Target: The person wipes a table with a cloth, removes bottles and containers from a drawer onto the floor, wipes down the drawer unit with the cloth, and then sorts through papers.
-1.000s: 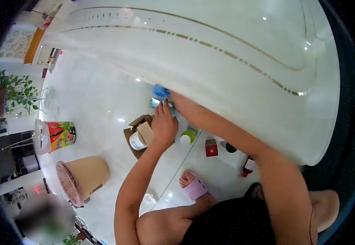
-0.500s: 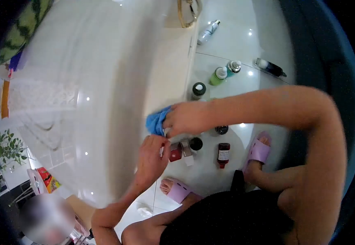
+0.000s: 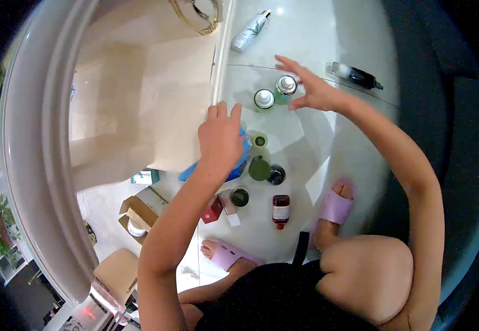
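Note:
My left hand (image 3: pixel 220 135) is at the edge of the cream cabinet, palm down, fingers apart and stretched forward. Beneath it and along its wrist lies a crumpled blue cloth (image 3: pixel 240 160); where the palm touches the cloth is hidden. My right hand (image 3: pixel 317 94) is open with thumb and fingers spread, holding nothing. Closest to it stands a teal pump bottle (image 3: pixel 286 85). Beside that bottle is a green pump bottle (image 3: pixel 264 99). A pale green container (image 3: pixel 259 140) and a dark green lidded jar (image 3: pixel 260 168) stand close to the cloth.
The cream cabinet (image 3: pixel 140 110) stands at left, with a dark sofa (image 3: pixel 443 110) at right. A white bottle (image 3: pixel 250 32), a black bottle (image 3: pixel 358 76), a dark red bottle (image 3: pixel 281 211) and a red box (image 3: pixel 212 211) are on the tiled floor. An open cardboard box (image 3: pixel 152 207) stands lower left.
My hands have separated. The right has left the blue cloth and moved up and right toward the pump bottles; the left has moved up over the cloth. The view has shifted, showing more cabinet.

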A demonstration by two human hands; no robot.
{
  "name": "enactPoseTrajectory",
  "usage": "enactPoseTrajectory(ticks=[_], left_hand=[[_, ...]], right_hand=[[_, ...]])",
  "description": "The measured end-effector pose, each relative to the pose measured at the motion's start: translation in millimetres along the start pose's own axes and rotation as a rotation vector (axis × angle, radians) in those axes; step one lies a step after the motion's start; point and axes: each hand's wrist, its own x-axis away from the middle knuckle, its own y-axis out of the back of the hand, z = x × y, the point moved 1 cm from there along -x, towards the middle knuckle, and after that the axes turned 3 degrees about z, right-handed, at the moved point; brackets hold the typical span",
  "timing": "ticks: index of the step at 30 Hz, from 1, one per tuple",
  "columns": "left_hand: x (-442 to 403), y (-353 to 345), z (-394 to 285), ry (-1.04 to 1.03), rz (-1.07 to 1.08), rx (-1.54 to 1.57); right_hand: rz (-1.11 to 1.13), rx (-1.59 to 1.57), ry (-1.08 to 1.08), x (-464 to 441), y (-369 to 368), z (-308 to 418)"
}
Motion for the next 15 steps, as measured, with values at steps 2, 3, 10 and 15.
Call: enactPoseTrajectory(ticks=[2, 3, 10, 15], left_hand=[[-11.2, -2.6, 0.5, 0.022, 0.118, -0.109], [-17.0, -4.3, 1.7, 0.027, 0.206, -0.137], [-33.2, 8.9, -2.5, 0.057, 0.226, 0.032], [-39.1, -3.7, -19.2, -0.073, 0.089, 0.093]], right_hand=[[0.083, -0.064, -0.035, -9.0, -5.4, -11.3], [0.161, -0.125, -0.062, -14.8, -8.5, -15.6], [0.235, -0.106, 0.149, -37.5, -15.1, -22.4], [0.218, 0.058, 0.226, -18.5, -8.0, -21.3]])
